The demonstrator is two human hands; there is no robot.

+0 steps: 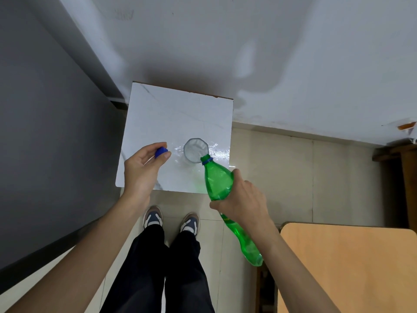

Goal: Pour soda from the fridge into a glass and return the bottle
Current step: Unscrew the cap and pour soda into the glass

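Observation:
A clear glass (195, 151) stands on a small white marble-look table (167, 114), toward its near right side. My right hand (242, 199) grips a green plastic soda bottle (218, 179) around its middle. The bottle is tilted, and its open mouth rests at the glass's near right rim. My left hand (142, 168) hovers over the table to the left of the glass and pinches the blue bottle cap (161, 152) between thumb and fingers. I cannot tell how much liquid is in the glass.
A dark grey fridge side (45, 132) fills the left. A white wall (225, 41) rises behind the table. A light wooden table (347, 267) stands at the lower right. My legs and shoes (171, 222) stand on the tiled floor just before the white table.

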